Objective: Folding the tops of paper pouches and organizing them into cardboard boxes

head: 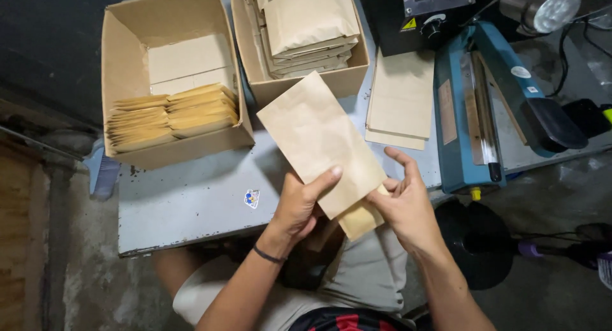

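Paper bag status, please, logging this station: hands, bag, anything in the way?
Left hand and right hand both grip the brown paper bag over the table. Small packet at its mouth. Nothing blocking.

Both my forearms bare, no sleeves in view. Thin dark band round my left wrist (266, 255), plain, snug. No rings or watch visible on my left hand (298, 206) or right hand (408, 206). Light grey shorts (370, 273) over my lap. Bottom edge shows my shirt hem (347, 321), dark with red patches.
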